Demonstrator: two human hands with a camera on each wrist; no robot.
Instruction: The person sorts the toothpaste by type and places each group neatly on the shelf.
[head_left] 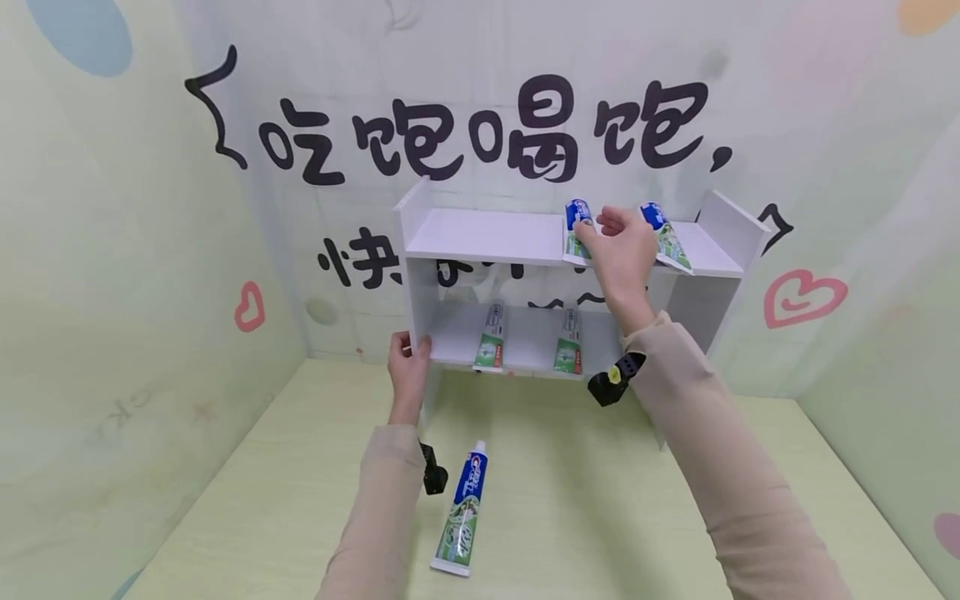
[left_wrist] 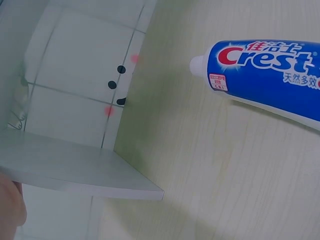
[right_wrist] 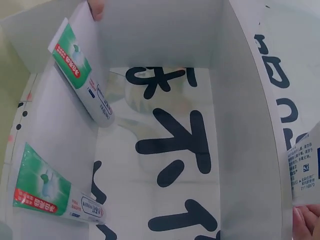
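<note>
My left hand [head_left: 408,375] grips the left side panel of a white two-tier shelf [head_left: 487,237], thumb on the inner face. At the upper tier, my right hand [head_left: 626,250] holds a blue-and-green toothpaste tube [head_left: 576,218] by its right side, the thumb lying over it. In the right wrist view, this tube's printed back [right_wrist: 306,170] juts past the board edge; fingertips [right_wrist: 306,222] show beside it. Another blue-and-green tube [head_left: 667,237] lies just right of the hand. How the right fingers sit under the held tube is hidden.
Two green-and-white toothpaste tubes, one left [head_left: 491,337] and one right [head_left: 569,342], lie on the lower tier. A Crest tube [head_left: 461,508] lies on the pale table [head_left: 555,517] before the shelf, cap towards it. Printed walls [head_left: 480,50] enclose the back and sides.
</note>
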